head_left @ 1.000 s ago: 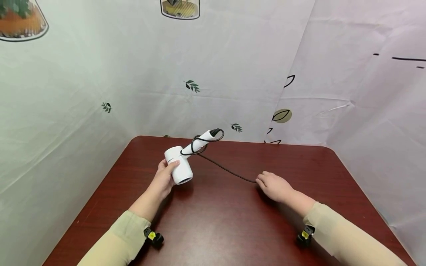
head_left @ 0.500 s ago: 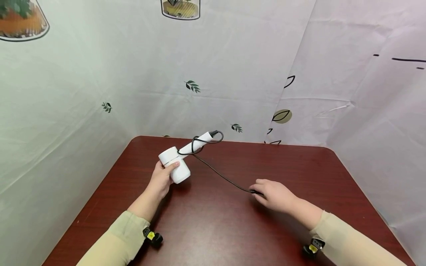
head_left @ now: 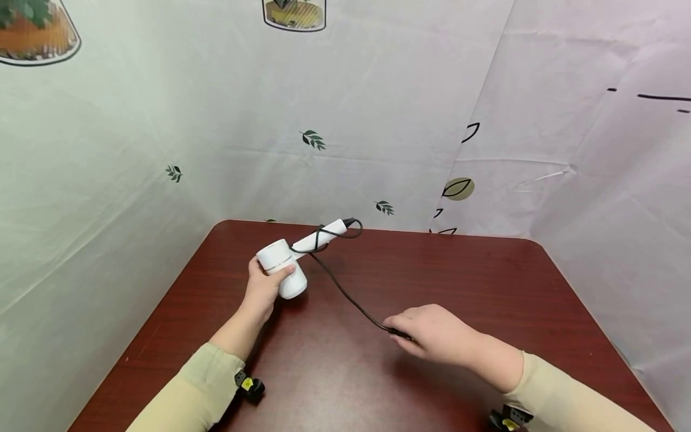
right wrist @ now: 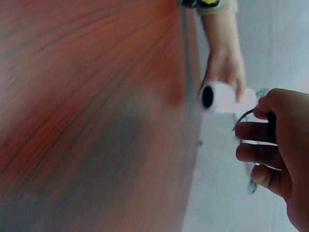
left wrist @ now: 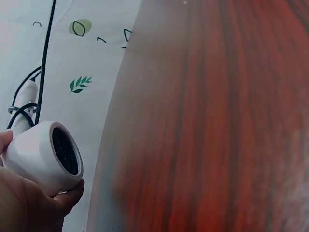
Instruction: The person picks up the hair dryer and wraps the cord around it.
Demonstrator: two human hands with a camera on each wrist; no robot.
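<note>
My left hand [head_left: 263, 288] grips the barrel of a white hair dryer [head_left: 292, 283] over the left part of the table. Its handle [left wrist: 25, 99] points away to the back right, with black cord [head_left: 318, 240] looped round it. From the handle the cord runs down to my right hand [head_left: 438, 333], which pinches its dark plug end [head_left: 399, 333] between thumb and fingers. The prongs are hidden by the hand. In the left wrist view the dryer's dark round end [left wrist: 65, 151] faces the table. The right wrist view shows the fingers [right wrist: 253, 131] curled around the plug end.
A dark red wooden table [head_left: 335, 384] lies under both hands. Behind it and at both sides hangs a pale printed sheet [head_left: 243, 120] that meets the table edges. A small black camera [head_left: 251, 387] is strapped at the left sleeve, another camera [head_left: 510, 418] at the right.
My right hand has drawn the cord's plug end toward me and to the left, lifting it over the table. The left hand and dryer have shifted slightly left.
</note>
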